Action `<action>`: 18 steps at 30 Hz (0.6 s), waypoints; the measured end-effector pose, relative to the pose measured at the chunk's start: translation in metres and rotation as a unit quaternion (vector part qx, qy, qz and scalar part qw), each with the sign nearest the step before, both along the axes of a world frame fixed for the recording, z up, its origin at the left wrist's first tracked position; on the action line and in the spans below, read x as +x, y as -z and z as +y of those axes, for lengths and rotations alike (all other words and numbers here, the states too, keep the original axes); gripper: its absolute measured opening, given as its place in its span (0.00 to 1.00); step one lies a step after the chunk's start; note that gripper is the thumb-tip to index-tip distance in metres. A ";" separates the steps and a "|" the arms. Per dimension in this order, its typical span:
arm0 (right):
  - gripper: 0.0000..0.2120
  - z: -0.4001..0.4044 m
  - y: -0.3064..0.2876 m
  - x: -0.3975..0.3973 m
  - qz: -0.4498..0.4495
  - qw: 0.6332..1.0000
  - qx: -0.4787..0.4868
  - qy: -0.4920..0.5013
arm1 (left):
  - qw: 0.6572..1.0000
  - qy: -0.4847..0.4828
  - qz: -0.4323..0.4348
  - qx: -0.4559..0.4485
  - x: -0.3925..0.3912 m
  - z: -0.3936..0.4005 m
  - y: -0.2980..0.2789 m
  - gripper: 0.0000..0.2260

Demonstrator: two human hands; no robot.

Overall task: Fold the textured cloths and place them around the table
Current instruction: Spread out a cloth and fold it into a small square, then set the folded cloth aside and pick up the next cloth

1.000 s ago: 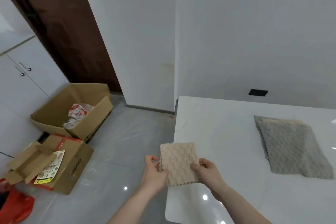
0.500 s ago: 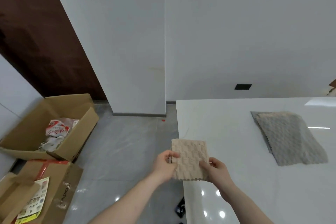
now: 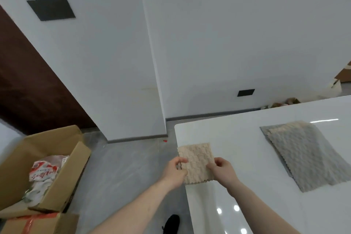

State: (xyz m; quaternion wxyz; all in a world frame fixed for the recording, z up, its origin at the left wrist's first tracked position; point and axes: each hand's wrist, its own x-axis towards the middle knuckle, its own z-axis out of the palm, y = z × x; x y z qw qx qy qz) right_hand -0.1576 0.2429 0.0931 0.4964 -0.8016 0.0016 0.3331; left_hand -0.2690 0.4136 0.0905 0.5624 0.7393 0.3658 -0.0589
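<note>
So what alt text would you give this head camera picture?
Two bare hands, left hand and right hand, hold a small folded beige cloth over the corner of a white table. A grey cloth lies farther right; cardboard boxes sit on the floor.

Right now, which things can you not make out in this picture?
- Head view: whether the beige cloth touches the table; both hands, left hand and right hand, cover its sides.
- What lies under the grey cloth: only a beige edge shows.
- Print on the packet in the cardboard box: too small.
- Table's right part: cut off by the frame edge.
</note>
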 end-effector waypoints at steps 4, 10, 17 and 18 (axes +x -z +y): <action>0.04 0.038 0.015 0.031 -0.001 0.999 -0.036 0.024 | 1.000 0.014 0.024 -0.010 0.053 0.036 0.025 0.20; 0.06 0.085 0.042 0.086 0.007 0.995 -0.101 0.018 | 0.997 0.056 0.054 -0.015 0.114 0.084 0.054 0.25; 0.19 0.132 0.072 0.137 -0.027 0.989 -0.148 -0.004 | 0.991 0.100 0.088 -0.011 0.153 0.117 0.089 0.29; 0.20 0.137 0.073 0.141 -0.028 0.986 -0.161 -0.020 | 0.989 0.111 0.099 -0.010 0.155 0.120 0.091 0.29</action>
